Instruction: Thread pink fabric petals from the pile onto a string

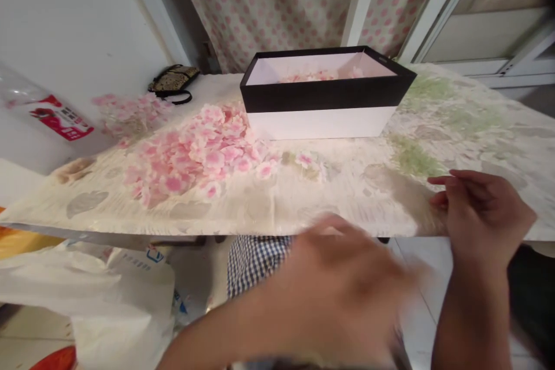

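My left hand (347, 283) is smeared by motion in front of the table's near edge, so its fingers cannot be read. On the right, my right hand (481, 208) is over the tabletop with thumb and fingers drawn together in a pinch; anything between them is hidden. Just beyond it lies a small heap of green pieces (414, 156), with more green bits behind. A large pile of pink artificial flower heads (203, 153) spreads over the left half of the table. A few loose blossoms (306, 161) lie near the middle.
A white box with a black rim (321, 121) stands at the back, with pink petals (307, 76) inside. A patterned pouch (173, 80) lies at back left. Below the floral-clothed table (243, 208), a white plastic bag (121, 295) hangs at lower left.
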Demonstrator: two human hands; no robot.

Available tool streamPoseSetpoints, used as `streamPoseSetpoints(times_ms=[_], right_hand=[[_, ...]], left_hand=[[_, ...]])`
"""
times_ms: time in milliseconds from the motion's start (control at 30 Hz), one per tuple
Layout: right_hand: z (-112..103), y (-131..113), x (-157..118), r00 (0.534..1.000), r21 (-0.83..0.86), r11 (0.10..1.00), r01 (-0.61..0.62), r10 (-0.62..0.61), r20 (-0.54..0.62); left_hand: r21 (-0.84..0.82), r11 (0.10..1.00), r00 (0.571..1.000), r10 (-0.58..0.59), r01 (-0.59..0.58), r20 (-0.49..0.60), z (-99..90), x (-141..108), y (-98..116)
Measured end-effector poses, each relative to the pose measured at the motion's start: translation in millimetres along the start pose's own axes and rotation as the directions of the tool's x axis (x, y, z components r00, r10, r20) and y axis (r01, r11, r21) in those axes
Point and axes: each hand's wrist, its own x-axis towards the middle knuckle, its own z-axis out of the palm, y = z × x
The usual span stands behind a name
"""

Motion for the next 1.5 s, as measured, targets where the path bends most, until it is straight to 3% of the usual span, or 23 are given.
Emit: streamPoseSetpoints(times_ms=[33, 100, 167, 267, 400, 600, 700, 767, 833, 867, 900, 1000, 1100, 1267, 1333, 1433, 1500], right_hand=[[0.9, -1.2, 0.1, 1.000, 0.016, 1.000, -0.007, 0.007, 0.000], [2.8, -3.9, 0.1, 1.000, 0.039, 0.999, -0.020, 0.020, -0.002], [4.0, -6.2, -0.5, 0.999, 0.049, 0.998, -0.033, 0.033, -0.002], [3.9, -8.2, -2.1, 0.999, 0.049, 0.998, -0.031, 0.031, 0.008], [2.8, -7.7, -3.5, 0.999, 0.033, 0.999, -0.026, 0.025, 0.022], [3.0, -0.9, -2.6, 0.999, 0.066, 0.997, -0.030, 0.031, -0.020], [3.8, -14.0, -14.3, 1.000, 0.110, 0.994, 0.003, 0.000, -0.031], [5.7, -35.8, -30.9, 0.995, 0.163, 0.983, 0.078, -0.087, 0.047], [9.5, -63.9, -51.0, 0.934, 0.289, 0.942, 0.171, -0.248, 0.256], [12.3, -77.7, -60.5, 0.869, 0.327, 0.935, 0.141, -0.275, 0.412], [15.6, -89.9, -68.8, 0.822, 0.377, 0.920, 0.106, -0.294, 0.488], [26.2, -110.1, -83.5, 0.743, 0.483, 0.873, -0.062, -0.282, 0.606], [31.7, -108.5, -86.1, 0.697, 0.510, 0.829, -0.231, -0.225, 0.681], [28.1, -98.4, -85.0, 0.736, 0.487, 0.835, -0.256, -0.158, 0.658], [26.0, -97.5, -84.2, 0.702, 0.486, 0.828, -0.278, -0.170, 0.692], [24.6, -97.4, -82.8, 0.615, 0.487, 0.803, -0.343, -0.201, 0.763], [24.9, -96.8, -82.8, 0.588, 0.486, 0.792, -0.370, -0.206, 0.782]], left_hand=[[0.120, 0.987, 0.993, 0.113, -0.108, -0.038, -20.0, 14.1, -14.8], [0.409, 0.912, 0.972, 0.097, 0.000, -0.216, -57.3, 40.9, -45.8], [0.569, 0.818, 0.985, 0.021, 0.082, -0.173, -83.5, 61.0, -73.0], [0.588, 0.807, 0.998, -0.031, 0.058, -0.057, -96.9, 74.4, -97.2], [0.519, 0.851, 0.996, -0.043, 0.078, -0.079, -91.6, 76.8, -100.4], [0.341, 0.922, 0.967, -0.106, 0.183, -0.230, -95.6, 66.6, -82.7], [0.165, 0.968, 0.945, -0.136, 0.191, -0.297, -91.1, 50.7, -69.1], [-0.038, 0.985, 0.928, -0.171, 0.168, -0.331, -79.7, 38.9, -58.7], [-0.216, 0.966, 0.932, -0.202, 0.140, -0.302, -63.5, 28.4, -48.4], [-0.262, 0.955, 0.942, -0.207, 0.137, -0.264, -55.0, 23.9, -43.7], [-0.288, 0.948, 0.953, -0.205, 0.136, -0.224, -47.0, 20.0, -39.7], [-0.305, 0.945, 0.971, -0.178, 0.122, -0.163, -30.5, 11.1, -32.8], [-0.354, 0.927, 0.980, -0.168, 0.121, -0.104, -25.4, 4.9, -32.8], [-0.414, 0.892, 0.982, -0.186, 0.179, 0.023, -25.8, -4.9, -35.7], [-0.425, 0.887, 0.982, -0.189, 0.180, 0.021, -24.7, -8.3, -36.1], [-0.436, 0.882, 0.980, -0.197, 0.181, 0.007, -21.4, -11.3, -36.9], [-0.437, 0.881, 0.980, -0.201, 0.181, 0.001, -19.4, -12.1, -37.6]])
